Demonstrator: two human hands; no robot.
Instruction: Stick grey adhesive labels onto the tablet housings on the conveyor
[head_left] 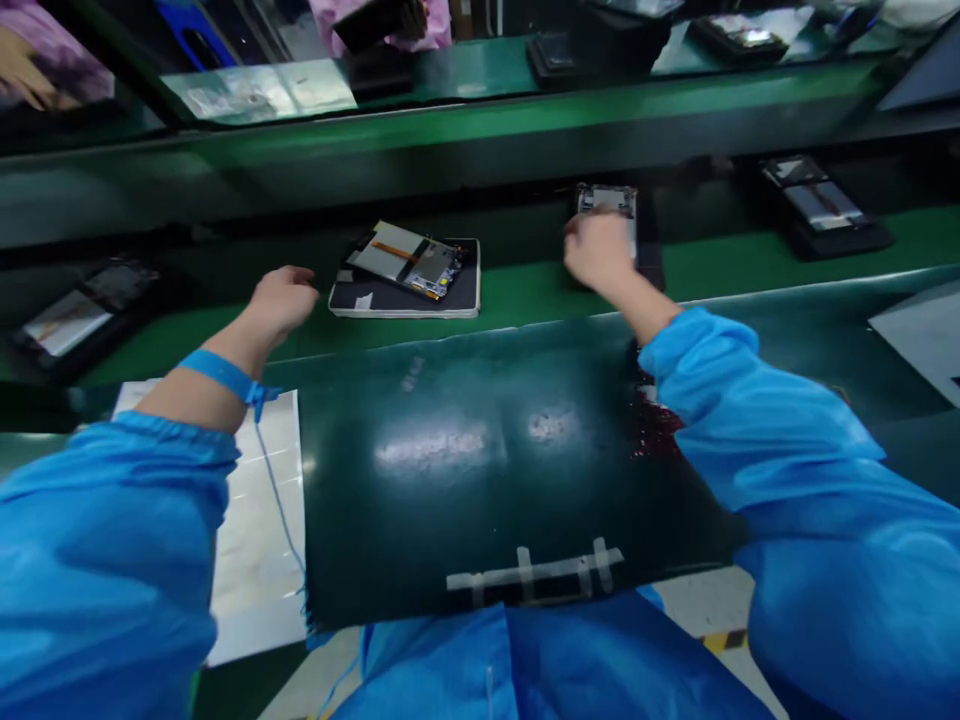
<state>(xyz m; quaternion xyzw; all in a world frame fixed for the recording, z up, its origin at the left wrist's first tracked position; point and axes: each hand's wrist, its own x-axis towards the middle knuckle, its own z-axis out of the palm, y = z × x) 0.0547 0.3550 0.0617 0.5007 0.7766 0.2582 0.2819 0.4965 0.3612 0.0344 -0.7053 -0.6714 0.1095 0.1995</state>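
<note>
My right hand [601, 248] is closed at an opened electronic device [611, 196], with its circuit board showing at the top. The fingers are blurred and cover the device's lower left part; a dark pad lies under it. My left hand [283, 300], with a blue strap [217, 372] on the wrist, hovers with curled fingers and nothing visible in them. Just right of that hand, another opened device [405, 258] with a battery, an orange flex cable and a circuit board rests tilted on a dark tray [405, 306] with a white edge.
More opened devices lie on the green strip, at far left [71, 318] and at right [817, 200]. A dark green mat [465, 520] with tape on its front edge covers the bench before me. White sheets [259, 560] lie at left. Beyond the green rail [450, 130], co-workers' pink sleeves show.
</note>
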